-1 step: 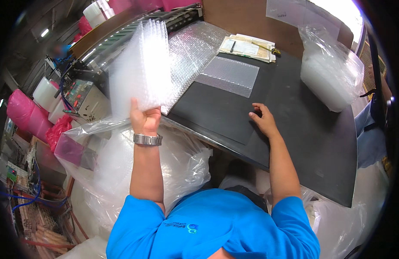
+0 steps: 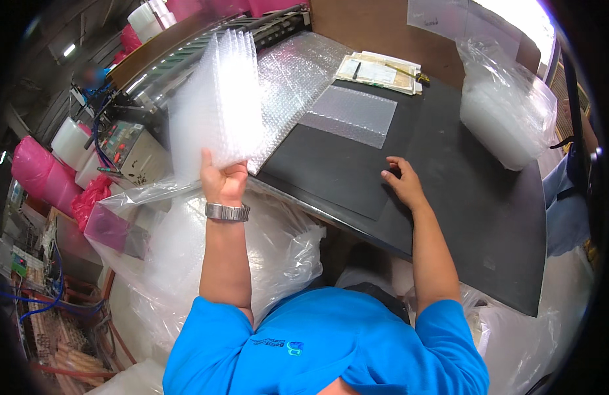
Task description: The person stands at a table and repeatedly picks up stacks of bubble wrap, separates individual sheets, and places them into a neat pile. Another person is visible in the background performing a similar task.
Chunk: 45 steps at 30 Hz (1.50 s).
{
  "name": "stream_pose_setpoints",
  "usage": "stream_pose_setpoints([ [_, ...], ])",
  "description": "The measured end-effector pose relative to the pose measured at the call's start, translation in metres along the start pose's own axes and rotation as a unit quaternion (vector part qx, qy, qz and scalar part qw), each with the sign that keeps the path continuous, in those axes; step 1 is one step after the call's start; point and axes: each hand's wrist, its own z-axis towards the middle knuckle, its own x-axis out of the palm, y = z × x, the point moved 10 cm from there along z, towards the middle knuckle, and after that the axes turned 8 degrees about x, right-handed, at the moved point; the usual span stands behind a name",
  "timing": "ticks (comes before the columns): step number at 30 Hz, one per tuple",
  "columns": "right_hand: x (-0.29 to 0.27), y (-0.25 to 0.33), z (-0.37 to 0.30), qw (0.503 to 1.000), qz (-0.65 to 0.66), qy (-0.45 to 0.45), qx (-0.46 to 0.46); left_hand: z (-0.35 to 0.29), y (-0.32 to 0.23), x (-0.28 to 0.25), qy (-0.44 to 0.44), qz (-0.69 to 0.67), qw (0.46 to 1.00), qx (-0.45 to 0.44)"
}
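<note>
My left hand (image 2: 223, 183) grips the lower edge of a stack of clear bubble wrap sheets (image 2: 212, 112), which stands tilted upright and fans out at the top. A metal-banded watch circles that wrist. Over the black tabletop (image 2: 462, 210), my right hand (image 2: 404, 183) holds nothing, its fingers slightly curled and apart. Beyond it a single bubble wrap piece (image 2: 354, 115) lies flat. A long strip of bubble wrap (image 2: 294, 79) lies along the table's left side, partly hidden behind the held stack.
Papers (image 2: 377, 71) with a pen and a yellow tool lie at the back. A filled clear plastic bag (image 2: 505, 112) stands on the right. Below my left arm sits a large plastic bag (image 2: 251, 243) of wrap. A machine with a control box (image 2: 130, 151) is at left.
</note>
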Motion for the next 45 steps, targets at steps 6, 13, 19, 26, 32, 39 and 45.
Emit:
stream_pose_setpoints([
  [6, 0.000, 0.004, -0.002, 1.000, 0.009, 0.003, -0.007, -0.006, 0.001, 0.006, -0.012, 0.006, 1.000, 0.009],
  [13, 0.000, 0.000, 0.000, 1.000, 0.014, 0.003, -0.015, -0.008, 0.005, 0.006, -0.005, 0.009, 1.000, -0.001],
  [19, 0.000, 0.000, 0.001, 1.000, 0.004, 0.001, -0.017, -0.010, 0.006, 0.003, -0.010, -0.011, 1.000, -0.007],
  [26, 0.001, 0.004, -0.002, 1.000, -0.015, -0.003, -0.012, -0.015, 0.010, -0.002, 0.014, -0.012, 0.999, -0.037],
  [32, 0.001, 0.006, -0.002, 0.999, -0.032, -0.008, -0.019, -0.025, 0.019, -0.004, 0.046, -0.072, 0.992, -0.089],
  [39, 0.004, -0.004, -0.010, 0.994, 0.093, -0.005, 0.055, -0.034, 0.032, -0.007, 0.112, -0.108, 0.976, -0.154],
  [45, 0.019, 0.057, -0.038, 0.967, 0.248, 0.047, 0.030, -0.043, 0.046, -0.016, 0.101, -0.109, 0.972, -0.180],
])
